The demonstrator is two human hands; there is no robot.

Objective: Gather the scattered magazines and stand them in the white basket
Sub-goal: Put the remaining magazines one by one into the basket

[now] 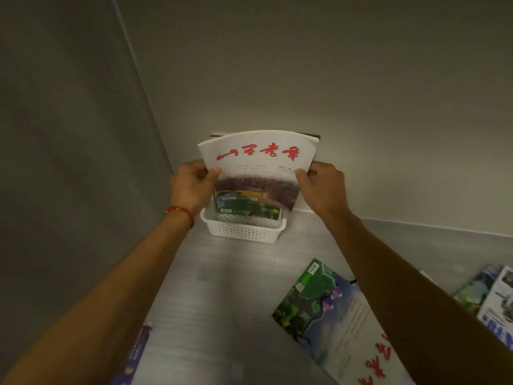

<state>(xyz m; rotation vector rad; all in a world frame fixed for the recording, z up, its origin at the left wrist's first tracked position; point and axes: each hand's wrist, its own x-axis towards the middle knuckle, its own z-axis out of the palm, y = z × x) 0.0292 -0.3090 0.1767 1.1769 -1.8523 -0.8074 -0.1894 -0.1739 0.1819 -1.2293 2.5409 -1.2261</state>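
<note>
Forearms: both reach up from the bottom edge, cut off below the elbows; a red cord bracelet (181, 213) circles the left wrist.
Left hand (191, 184): curled on the left edge of the held magazine (256, 168), thumb on the cover.
Right hand (323, 187): curled on the right edge, thumb on the cover.
Held magazine: upright over the white basket (243, 230), red title at the top, cover bowed toward the camera, long axis vertical; its lower edge sits at the basket's mouth.
Hidden: a green-covered magazine (245, 208) already stands in the basket, mostly covered; a dark edge (308, 134) shows behind the held one, hard to identify.
Basket: on the grey floor (236, 287), against the wall near the corner.
Scattered: a green-and-white magazine (333, 320) lies flat beneath the right forearm; more magazines (491, 298) are cut by the right edge; a bluish one (136, 354) is cut by the bottom edge.
Open room: bare floor lies between basket and flat magazines.
</note>
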